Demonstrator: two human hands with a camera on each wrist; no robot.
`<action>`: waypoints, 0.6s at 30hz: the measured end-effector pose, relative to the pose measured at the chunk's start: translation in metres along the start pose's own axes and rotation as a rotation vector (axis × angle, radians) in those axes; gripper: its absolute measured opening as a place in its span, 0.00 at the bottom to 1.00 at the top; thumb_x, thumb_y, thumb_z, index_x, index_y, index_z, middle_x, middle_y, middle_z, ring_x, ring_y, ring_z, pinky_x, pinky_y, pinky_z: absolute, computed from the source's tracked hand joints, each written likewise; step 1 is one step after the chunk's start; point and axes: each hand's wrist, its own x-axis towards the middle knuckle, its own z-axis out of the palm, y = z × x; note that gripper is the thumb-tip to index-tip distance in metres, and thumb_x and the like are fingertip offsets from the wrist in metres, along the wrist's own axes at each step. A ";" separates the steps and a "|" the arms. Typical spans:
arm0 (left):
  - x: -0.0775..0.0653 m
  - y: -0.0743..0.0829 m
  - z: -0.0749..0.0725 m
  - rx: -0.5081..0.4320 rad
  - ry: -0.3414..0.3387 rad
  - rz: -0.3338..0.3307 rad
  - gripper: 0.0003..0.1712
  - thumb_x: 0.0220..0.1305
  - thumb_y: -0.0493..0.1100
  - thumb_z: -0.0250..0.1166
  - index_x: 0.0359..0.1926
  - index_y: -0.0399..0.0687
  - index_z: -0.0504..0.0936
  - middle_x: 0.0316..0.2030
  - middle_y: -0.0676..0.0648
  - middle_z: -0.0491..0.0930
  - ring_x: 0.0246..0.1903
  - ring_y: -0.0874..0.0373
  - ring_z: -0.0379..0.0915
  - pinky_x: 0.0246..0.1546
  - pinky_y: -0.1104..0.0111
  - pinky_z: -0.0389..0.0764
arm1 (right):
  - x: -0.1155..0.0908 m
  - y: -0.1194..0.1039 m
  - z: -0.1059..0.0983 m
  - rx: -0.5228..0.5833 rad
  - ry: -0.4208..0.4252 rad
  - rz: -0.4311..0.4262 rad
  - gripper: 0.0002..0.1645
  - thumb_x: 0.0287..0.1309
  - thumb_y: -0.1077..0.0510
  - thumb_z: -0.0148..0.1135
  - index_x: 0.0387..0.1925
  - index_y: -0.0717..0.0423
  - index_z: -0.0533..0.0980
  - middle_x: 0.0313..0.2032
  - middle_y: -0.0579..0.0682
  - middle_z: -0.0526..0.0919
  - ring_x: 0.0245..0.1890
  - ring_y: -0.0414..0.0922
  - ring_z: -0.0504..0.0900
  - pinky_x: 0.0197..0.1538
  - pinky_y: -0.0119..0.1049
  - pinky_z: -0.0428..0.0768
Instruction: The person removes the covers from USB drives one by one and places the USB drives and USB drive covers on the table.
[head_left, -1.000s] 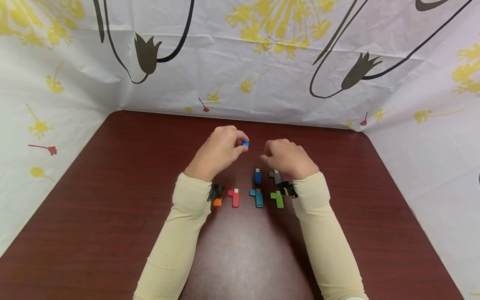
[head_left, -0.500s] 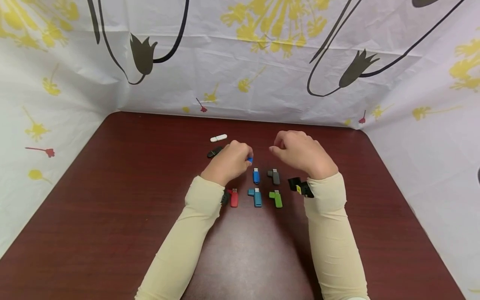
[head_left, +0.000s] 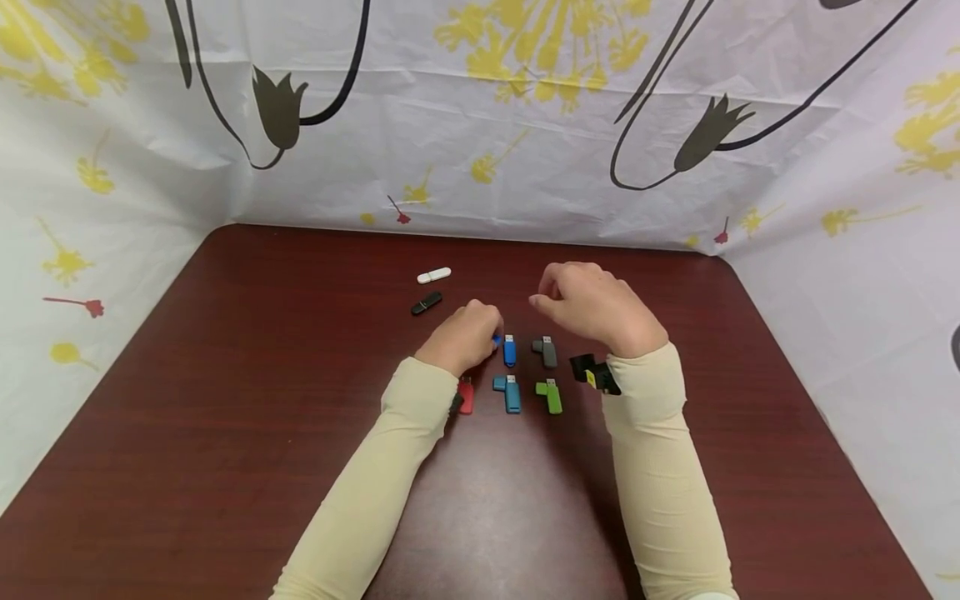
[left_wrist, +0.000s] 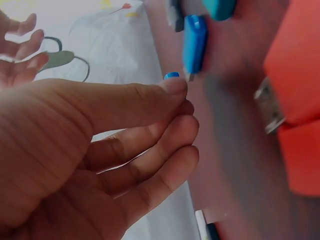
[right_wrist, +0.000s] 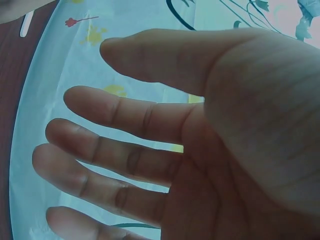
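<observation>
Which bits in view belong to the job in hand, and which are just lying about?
Likely in the job:
left hand, pinching a small blue piece, probably a cap
blue stick, plug bare, close by

Lying about, at least for now:
red stick
teal stick
green stick
grey stick
black stick
white stick

Table [head_left: 225,375]: dark red-brown — far corners rounded
Cloth [head_left: 420,125]: white, creased — behind the table and at both sides
Tulips [head_left: 278,112]: dark print, among yellow blossoms [head_left: 483,171]
</observation>
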 end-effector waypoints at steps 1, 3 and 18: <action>0.001 0.000 0.001 0.000 -0.004 -0.003 0.11 0.77 0.32 0.65 0.52 0.41 0.92 0.49 0.41 0.90 0.42 0.54 0.86 0.47 0.62 0.88 | 0.000 0.000 0.000 -0.001 -0.001 -0.002 0.17 0.78 0.48 0.62 0.52 0.56 0.83 0.46 0.53 0.88 0.44 0.51 0.85 0.49 0.55 0.84; 0.002 0.000 0.004 0.003 -0.011 -0.012 0.12 0.77 0.31 0.63 0.52 0.41 0.91 0.49 0.41 0.89 0.41 0.55 0.85 0.44 0.63 0.87 | 0.000 -0.001 0.000 -0.001 -0.004 -0.005 0.16 0.78 0.48 0.62 0.52 0.56 0.83 0.45 0.53 0.88 0.43 0.51 0.85 0.49 0.54 0.84; 0.004 0.000 0.013 0.000 -0.006 -0.020 0.10 0.76 0.27 0.61 0.50 0.38 0.88 0.42 0.39 0.87 0.36 0.54 0.84 0.35 0.67 0.81 | 0.000 -0.002 0.002 -0.011 -0.024 -0.020 0.16 0.78 0.49 0.62 0.52 0.56 0.83 0.45 0.53 0.88 0.42 0.50 0.85 0.49 0.53 0.84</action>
